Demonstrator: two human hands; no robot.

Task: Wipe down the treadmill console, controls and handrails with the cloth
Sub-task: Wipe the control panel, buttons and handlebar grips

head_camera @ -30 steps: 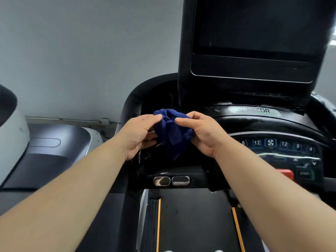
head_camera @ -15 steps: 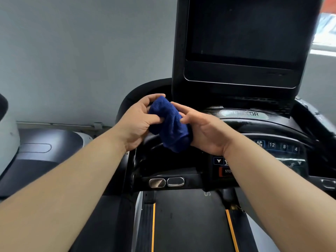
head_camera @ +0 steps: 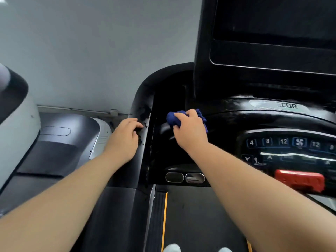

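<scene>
Blue cloth (head_camera: 172,120): bunched, gripped in the curled fingers of the right hand (head_camera: 190,130) and held against the black console (head_camera: 236,115) at its left end, below the dark screen (head_camera: 272,24) and left of the lit control panel (head_camera: 283,141). Left hand (head_camera: 123,140): laid on the left handrail (head_camera: 127,175), nothing held, fingers loosely bent, tips touching its scuffed inner edge. Red stop button (head_camera: 300,180): seen below the panel. Treadmill belt (head_camera: 200,215): seen beneath both forearms.

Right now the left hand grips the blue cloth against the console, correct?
Wrong hand. The head view shows the right hand gripping the blue cloth against the console; the left hand rests on the side handrail.
</scene>
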